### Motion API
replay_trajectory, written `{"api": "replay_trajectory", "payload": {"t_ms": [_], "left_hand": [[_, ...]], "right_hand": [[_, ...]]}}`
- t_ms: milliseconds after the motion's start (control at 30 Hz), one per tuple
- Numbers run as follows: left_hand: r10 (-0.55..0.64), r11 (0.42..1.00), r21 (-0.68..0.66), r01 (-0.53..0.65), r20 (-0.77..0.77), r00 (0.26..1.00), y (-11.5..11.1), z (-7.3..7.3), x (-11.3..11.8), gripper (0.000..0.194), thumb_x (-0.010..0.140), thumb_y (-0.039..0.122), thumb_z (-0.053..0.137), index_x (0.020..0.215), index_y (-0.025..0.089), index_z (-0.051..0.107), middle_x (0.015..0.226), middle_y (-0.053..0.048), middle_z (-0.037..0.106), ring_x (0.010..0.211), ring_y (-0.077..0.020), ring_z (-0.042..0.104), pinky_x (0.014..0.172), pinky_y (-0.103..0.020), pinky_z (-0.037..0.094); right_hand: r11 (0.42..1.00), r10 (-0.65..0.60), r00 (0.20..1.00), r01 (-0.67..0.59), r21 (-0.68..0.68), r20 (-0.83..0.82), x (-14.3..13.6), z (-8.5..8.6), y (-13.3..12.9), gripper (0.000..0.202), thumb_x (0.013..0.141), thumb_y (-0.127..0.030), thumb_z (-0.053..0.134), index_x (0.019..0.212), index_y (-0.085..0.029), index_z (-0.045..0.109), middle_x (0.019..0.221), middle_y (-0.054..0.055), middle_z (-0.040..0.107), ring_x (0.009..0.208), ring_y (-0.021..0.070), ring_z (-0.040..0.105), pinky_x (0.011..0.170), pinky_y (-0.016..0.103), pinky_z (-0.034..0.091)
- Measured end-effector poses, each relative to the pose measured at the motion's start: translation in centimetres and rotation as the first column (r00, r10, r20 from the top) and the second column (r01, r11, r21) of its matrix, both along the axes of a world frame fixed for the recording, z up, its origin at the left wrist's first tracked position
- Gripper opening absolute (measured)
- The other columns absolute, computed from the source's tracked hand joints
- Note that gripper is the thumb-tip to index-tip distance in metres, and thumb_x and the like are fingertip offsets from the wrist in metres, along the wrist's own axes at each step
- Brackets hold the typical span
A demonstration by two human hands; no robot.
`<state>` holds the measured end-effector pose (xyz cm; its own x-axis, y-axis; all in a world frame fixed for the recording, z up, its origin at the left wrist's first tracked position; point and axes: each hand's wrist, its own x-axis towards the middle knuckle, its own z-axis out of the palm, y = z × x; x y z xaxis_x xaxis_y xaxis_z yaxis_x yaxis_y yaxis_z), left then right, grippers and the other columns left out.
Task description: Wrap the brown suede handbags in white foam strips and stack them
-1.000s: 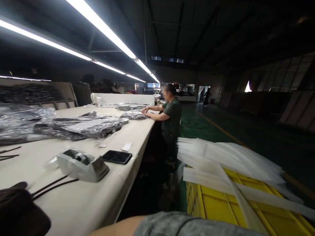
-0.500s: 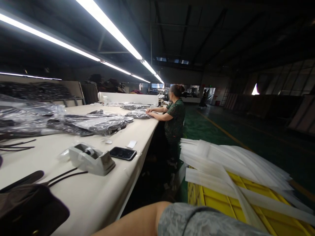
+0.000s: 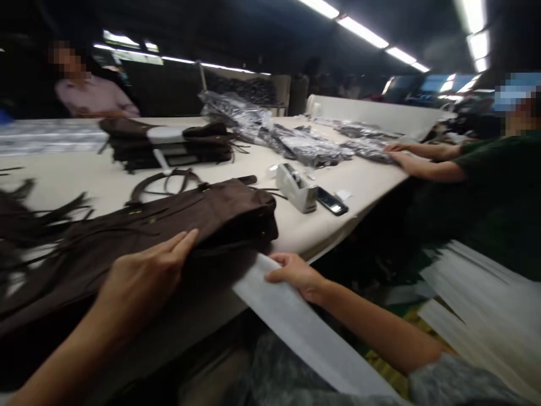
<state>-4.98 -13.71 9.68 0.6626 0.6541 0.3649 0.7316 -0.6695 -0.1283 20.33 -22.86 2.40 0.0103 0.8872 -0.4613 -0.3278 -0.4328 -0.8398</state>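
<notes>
You are pinching a white strip [image 3: 313, 338] in your right hand [image 3: 298, 276], its upper end sitting just beside the brown bag [image 3: 224, 208], not yet lying across it. Your left hand [image 3: 146, 276] is resting on that bag, apart from the right; the view is not showing whether its hidden fingers are gripping. The bag is lying on the bench [image 3: 296, 232] before you; farther back, a stack of brown bags [image 3: 135, 151] is bearing a white band [image 3: 167, 134]. The strip is hanging past the bench edge, and bare surface is leaving room between bag and tape dispenser [image 3: 291, 189].
</notes>
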Motion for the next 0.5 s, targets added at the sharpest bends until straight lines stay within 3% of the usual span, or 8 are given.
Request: {"api": "replay_trajectory", "payload": {"t_ms": [67, 133, 233, 300, 400, 500], "left_hand": [[0.106, 0.993, -0.033, -0.110, -0.097, 0.990, -0.7, 0.6, -0.9, 0.055, 0.092, 0.007, 0.025, 0.139, 0.012, 0.053, 0.131, -0.012, 0.063, 0.098, -0.0278, 0.069, 0.071, -0.035, 0.056], [0.133, 0.989, -0.043, -0.140, -0.138, 0.981, -0.7, 1.2, -0.6, 0.058, 0.086, 0.004, 0.034, 0.140, 0.014, 0.052, 0.133, -0.011, 0.061, 0.103, -0.0270, 0.069, 0.071, -0.034, 0.057], [0.156, 0.987, -0.022, -0.161, -0.153, 0.976, -0.4, 2.1, 0.1, 0.059, 0.084, 0.005, 0.037, 0.140, 0.017, 0.052, 0.133, -0.008, 0.062, 0.098, -0.0268, 0.070, 0.070, -0.035, 0.056], [0.180, 0.983, -0.009, -0.184, -0.172, 0.968, -0.2, 2.7, 0.2, 0.058, 0.085, 0.006, 0.037, 0.141, 0.019, 0.051, 0.131, -0.008, 0.063, 0.092, -0.0277, 0.071, 0.069, -0.036, 0.056], [0.219, 0.975, 0.015, -0.220, -0.189, 0.957, 0.2, 3.9, 0.5, 0.057, 0.087, 0.009, 0.038, 0.141, 0.022, 0.051, 0.127, -0.007, 0.065, 0.090, -0.0296, 0.071, 0.070, -0.037, 0.054], [0.239, 0.971, 0.019, -0.240, -0.197, 0.951, 0.6, 4.8, 1.3, 0.054, 0.088, 0.009, 0.040, 0.139, 0.024, 0.053, 0.120, -0.007, 0.069, 0.092, -0.0296, 0.070, 0.073, -0.037, 0.053]], "right_hand": [[0.997, 0.068, 0.994, -0.072, -0.042, -0.085, -0.7, 0.0, -0.3, 0.049, 0.048, -0.022, 0.086, 0.092, -0.014, 0.068, 0.079, 0.004, 0.072, 0.065, 0.0172, 0.065, 0.065, 0.029, 0.054], [0.990, 0.100, 0.974, -0.118, -0.075, -0.203, -1.6, 0.4, -0.4, 0.048, 0.055, -0.027, 0.088, 0.095, -0.012, 0.067, 0.083, 0.007, 0.072, 0.068, 0.0183, 0.067, 0.067, 0.030, 0.056], [0.977, 0.052, 0.941, -0.117, -0.178, -0.334, -2.6, 1.2, -0.4, 0.043, 0.074, -0.043, 0.077, 0.099, -0.010, 0.068, 0.084, 0.010, 0.072, 0.068, 0.0189, 0.067, 0.066, 0.031, 0.056], [0.964, 0.020, 0.937, -0.110, -0.241, -0.349, -2.9, 1.2, -0.3, 0.038, 0.080, -0.043, 0.072, 0.098, -0.009, 0.067, 0.079, 0.010, 0.071, 0.064, 0.0186, 0.066, 0.063, 0.031, 0.056], [0.976, 0.019, 0.956, -0.081, -0.203, -0.292, -3.7, 0.5, -0.3, 0.030, 0.070, -0.028, 0.077, 0.092, -0.010, 0.066, 0.072, 0.007, 0.069, 0.060, 0.0177, 0.063, 0.061, 0.031, 0.054], [0.996, 0.021, 0.968, -0.043, -0.083, -0.249, -6.2, -0.5, -0.4, 0.037, 0.059, -0.024, 0.081, 0.089, -0.012, 0.064, 0.071, 0.004, 0.067, 0.060, 0.0166, 0.061, 0.060, 0.029, 0.050]]}}
